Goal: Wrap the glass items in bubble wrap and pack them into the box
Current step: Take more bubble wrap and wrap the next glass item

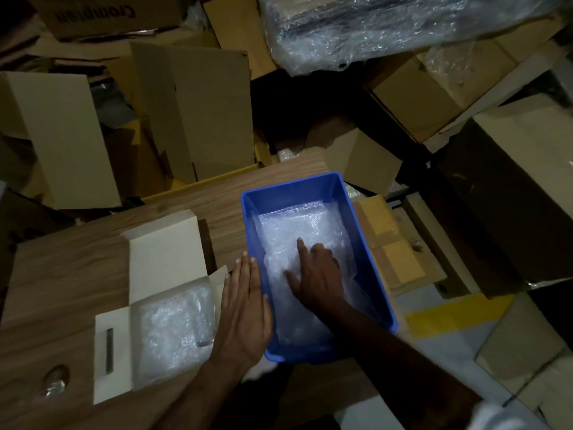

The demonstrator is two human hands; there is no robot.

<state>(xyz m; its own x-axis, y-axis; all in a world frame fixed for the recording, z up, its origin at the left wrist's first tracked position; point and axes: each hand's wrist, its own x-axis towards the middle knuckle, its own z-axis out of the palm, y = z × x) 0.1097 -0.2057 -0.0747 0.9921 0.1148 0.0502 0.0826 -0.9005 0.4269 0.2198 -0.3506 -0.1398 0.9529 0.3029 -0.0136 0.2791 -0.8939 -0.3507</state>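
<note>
Right hand point(313, 274): inside the blue bin point(376, 274), palm down on the bubble wrap point(297, 234) there; index finger straight, other fingers partly curled against the wrap. No firm hold on anything is visible; it reads as pressing, not lifting.

Left hand point(245, 305): flat, fingers straight and together, resting against the bin's left wall, steadying it.

Bin: on the wooden table point(68, 274), right of centre, its near end apparently just past the table edge. Contents are a layer of bubble wrap; whether glass lies inside it cannot be told.

Box point(164, 252): white, open, flaps spread, just left of the left hand. It holds 1 bubble-wrapped bundle point(173, 324), with a dark end showing at its near right side.

Small shiny object point(55, 378): near left on the table, possibly unwrapped glass; too dim to tell.

Surroundings: stacked cardboard cartons point(192, 113) far and right.

Risks, as judgement:
- Downward pressure on hidden glass could crack it.
- A push on the overhanging bin could tip it off the table.
- Loose wrap could let an item slide out during lifting.
- Poor light could leave the near-left object overlooked or knocked.
</note>
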